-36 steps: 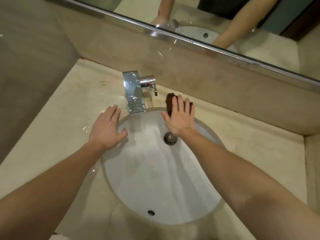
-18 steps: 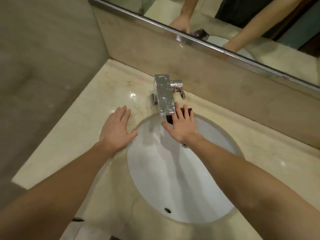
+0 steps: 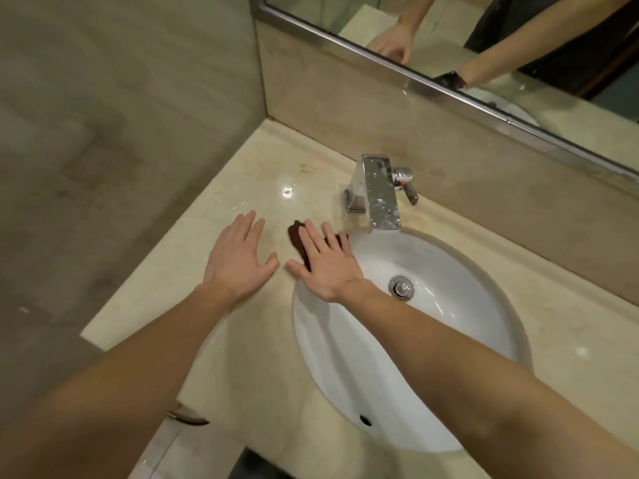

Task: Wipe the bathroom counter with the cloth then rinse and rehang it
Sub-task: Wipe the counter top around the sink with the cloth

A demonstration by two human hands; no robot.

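Head view: my right hand (image 3: 326, 267) presses flat, fingers spread, on the dark cloth (image 3: 298, 236) beside my open, empty left hand (image 3: 238, 255); soft and probably damp, it should bunch easily at its exposed far edge.

The cloth (image 3: 298, 238) is a small, dark brown piece, bunched rather than spread, lying flat on the pale, glossy marble worktop (image 3: 242, 188) just left of the white basin's rim and in front of the chrome tap. Most of it is hidden under my right hand (image 3: 325, 264), which presses down on it with flat, splayed fingers, so only its far-left edge and a strip between my fingers show. The worktop around it shines with a wet-looking gleam, and my left hand (image 3: 238, 257) lies flat on it just beside the cloth, not touching it
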